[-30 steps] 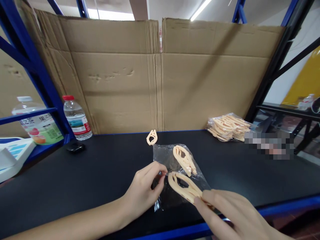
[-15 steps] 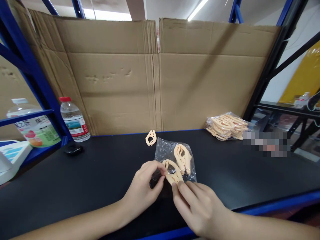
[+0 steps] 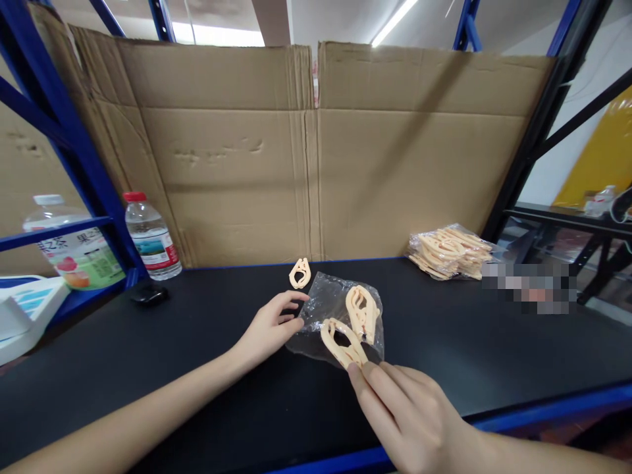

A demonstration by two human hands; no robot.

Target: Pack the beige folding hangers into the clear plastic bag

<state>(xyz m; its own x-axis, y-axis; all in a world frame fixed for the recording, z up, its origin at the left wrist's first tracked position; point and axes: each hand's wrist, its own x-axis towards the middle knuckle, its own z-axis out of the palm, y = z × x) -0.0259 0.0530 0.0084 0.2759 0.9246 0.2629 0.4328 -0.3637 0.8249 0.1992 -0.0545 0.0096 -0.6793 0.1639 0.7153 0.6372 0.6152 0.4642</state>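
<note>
My right hand (image 3: 412,401) pinches the lower end of a peach-coloured folding hanger (image 3: 330,339), folded into a loop. It is held over the near part of a clear plastic bag (image 3: 323,293). Inside the bag, on its right side, another folded hanger (image 3: 363,313) shows through the film. At the bag's left edge is my left hand (image 3: 271,322), its fingers apart and curved; whether the fingertips touch the film I cannot tell. A single folded hanger (image 3: 299,274) lies on the black table just beyond the left fingertips.
A bagged pile of hangers (image 3: 449,251) sits at the back right against the cardboard wall (image 3: 237,151). A red-capped water bottle (image 3: 152,240) and a small black object (image 3: 149,294) stand at the left. Blue frame posts (image 3: 74,145) border the table.
My left hand has let go of the hanger and moved left to the bag's edge. The hanger, still in my right hand, has shifted slightly towards me and right.
</note>
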